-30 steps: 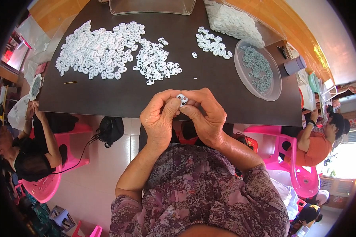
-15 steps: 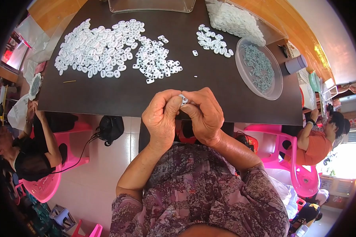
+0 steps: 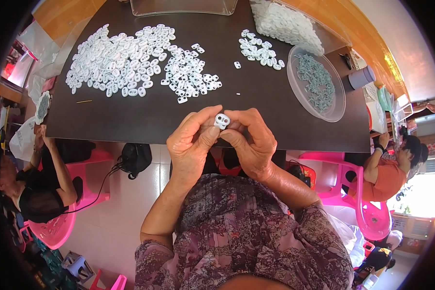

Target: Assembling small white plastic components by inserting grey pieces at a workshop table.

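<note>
Just over the table's near edge, my left hand (image 3: 188,147) and my right hand (image 3: 253,142) meet, gripping one small white plastic piece with two round holes (image 3: 222,121). Its holed face is turned up, and thumbs and index fingers pinch it from both sides. Beyond my hands lies a pile of small white two-holed pieces (image 3: 191,72). To its left spreads a larger heap of white oval pieces (image 3: 113,63). A smaller cluster of white pieces (image 3: 260,50) rests further right, with a single white piece (image 3: 237,65) beside it.
At the right stands a round clear tub (image 3: 333,114) holding many small grey-green parts (image 3: 316,82). Behind it is a clear bag of white pieces (image 3: 287,26). A lavender cylinder (image 3: 361,79) is at the right edge. Other people sit left and right on pink chairs.
My fingers have shifted on the white piece, and its two-holed face now shows more fully. My left hand has moved slightly left, its fingers opening out around the piece.
</note>
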The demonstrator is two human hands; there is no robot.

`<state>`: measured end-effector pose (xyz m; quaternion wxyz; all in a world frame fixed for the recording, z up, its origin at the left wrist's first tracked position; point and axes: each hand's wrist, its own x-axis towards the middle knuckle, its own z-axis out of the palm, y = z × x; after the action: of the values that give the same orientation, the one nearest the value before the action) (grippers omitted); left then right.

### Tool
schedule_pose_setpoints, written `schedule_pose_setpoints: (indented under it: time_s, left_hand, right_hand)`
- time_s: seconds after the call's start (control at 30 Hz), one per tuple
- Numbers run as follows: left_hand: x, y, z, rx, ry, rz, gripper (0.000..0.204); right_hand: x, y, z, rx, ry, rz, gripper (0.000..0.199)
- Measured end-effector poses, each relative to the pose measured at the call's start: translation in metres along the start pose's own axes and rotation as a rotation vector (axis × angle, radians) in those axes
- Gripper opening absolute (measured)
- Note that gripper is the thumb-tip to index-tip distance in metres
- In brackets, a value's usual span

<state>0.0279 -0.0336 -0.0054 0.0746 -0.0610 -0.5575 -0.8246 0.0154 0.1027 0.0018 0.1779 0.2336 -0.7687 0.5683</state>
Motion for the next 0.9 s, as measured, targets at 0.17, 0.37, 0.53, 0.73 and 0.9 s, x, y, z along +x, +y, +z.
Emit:
schedule_pose_setpoints:
  time_s: [0.17, 0.37, 0.53, 0.73, 0.9]
  left_hand:
    - [0.0006, -0.0046, -0.0036, 0.097, -0.011, 0.109, 0.026]
    - [-0.0017, -0.0046, -0.0009, 0.043, 0.002, 0.067, 0.025]
    - [-0.0013, -0.0031, -0.0003, -0.033, 0.001, -0.003, 0.023]
    - [-0.0018, -0.0015, 0.0012, -0.120, 0.059, -0.083, 0.023]
    - [-0.0026, -0.0041, 0.0016, -0.130, 0.054, -0.039, 0.021]
  right_hand:
    - [-0.0003, 0.0009, 0.0003, -0.063, -0.022, -0.023, 0.025]
    - [-0.0005, -0.0030, 0.0019, -0.024, -0.006, -0.002, 0.026]
    - [-0.0015, -0.0031, 0.0018, -0.044, 0.009, -0.001, 0.026]
    - [-0.0029, -0.0058, 0.0036, 0.010, 0.021, 0.060, 0.025]
    - [-0.0030, -0.0039, 0.0034, -0.003, 0.013, 0.053, 0.026]
